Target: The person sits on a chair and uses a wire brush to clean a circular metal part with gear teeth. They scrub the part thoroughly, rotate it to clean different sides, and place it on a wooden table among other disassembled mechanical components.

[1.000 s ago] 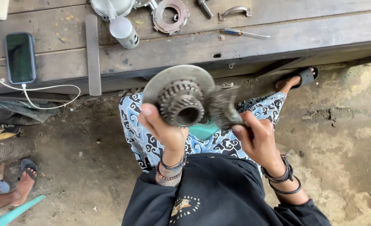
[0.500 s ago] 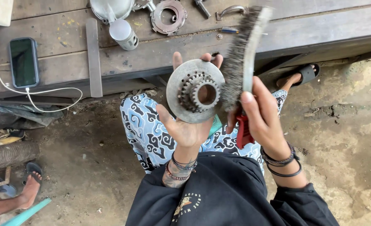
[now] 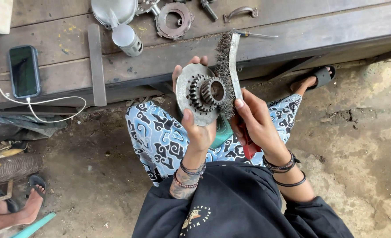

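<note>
My left hand (image 3: pixel 196 128) holds a round metal plate with a toothed gear hub (image 3: pixel 200 94) upright in front of my lap, thumb on its lower rim and fingers behind it. My right hand (image 3: pixel 255 121) grips a wire brush (image 3: pixel 227 70) by its red handle. The bristles point left and press against the right side of the gear hub. The brush head reaches up over the edge of the wooden bench (image 3: pixel 292 31).
On the bench lie a phone (image 3: pixel 23 70) on a white cable, a flat metal bar (image 3: pixel 96 64), a grey cylinder (image 3: pixel 127 39), a ring-shaped plate (image 3: pixel 174 20), a handle (image 3: pixel 240 12) and a screwdriver (image 3: pixel 257 34). Another person's sandalled foot (image 3: pixel 30 205) is at lower left.
The gear plate went from tilted low over my knees to upright facing me. The brush swung up on end and now touches the gear hub.
</note>
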